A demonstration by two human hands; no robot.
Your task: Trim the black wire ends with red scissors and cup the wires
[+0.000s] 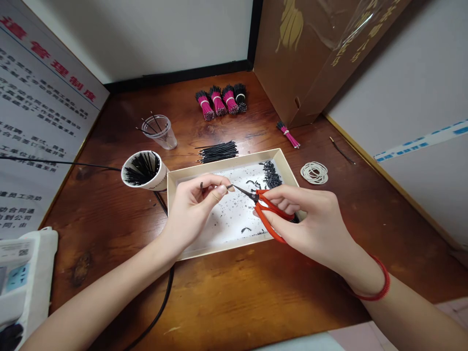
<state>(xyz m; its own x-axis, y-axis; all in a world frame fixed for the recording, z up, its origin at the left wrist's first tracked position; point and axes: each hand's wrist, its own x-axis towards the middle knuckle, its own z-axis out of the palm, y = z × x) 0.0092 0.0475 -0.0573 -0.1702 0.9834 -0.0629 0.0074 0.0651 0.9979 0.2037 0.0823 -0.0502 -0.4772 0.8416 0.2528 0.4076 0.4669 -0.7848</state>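
Short black wire [201, 186] pinched between thumb and forefinger of the left hand [192, 212], lying crosswise with the tips of red-handled scissors [272, 212] just beside the fingertips. Curled fingers of the right hand [303, 219] grip the scissors, blades pointing left. Below both hands, a paper-lined tray [219, 163] holds black clippings [271, 175].
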